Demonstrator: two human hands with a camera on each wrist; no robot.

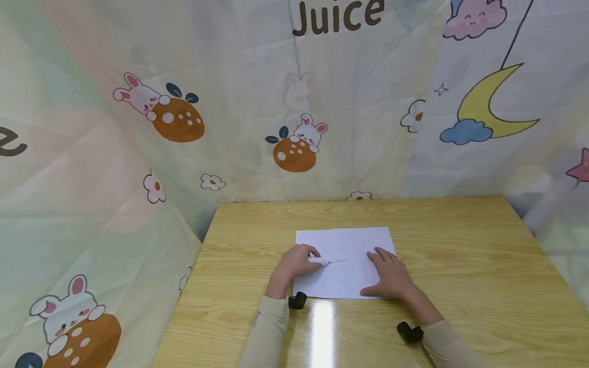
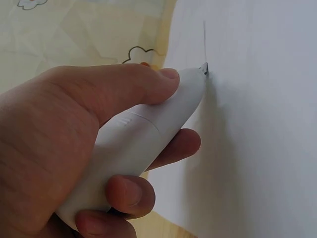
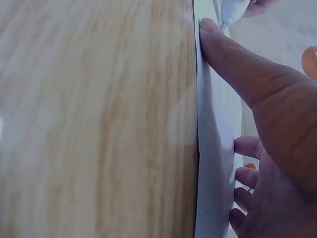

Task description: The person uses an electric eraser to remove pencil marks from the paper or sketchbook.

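A white sheet of paper lies flat on the wooden table, with a thin dark line near its middle. My left hand grips a smooth white utility knife, thumb on top and fingers curled beneath. The knife's small metal tip meets the paper at one end of the line. Spread over the paper's right side, my right hand presses it down. In the right wrist view its thumb lies along the paper's near edge, and part of the knife shows beyond.
The wooden table extends around the paper, with a bright light reflection at the front. A printed cloth with rabbits and flowers hangs behind and at the sides. Black camera mounts sit at both wrists.
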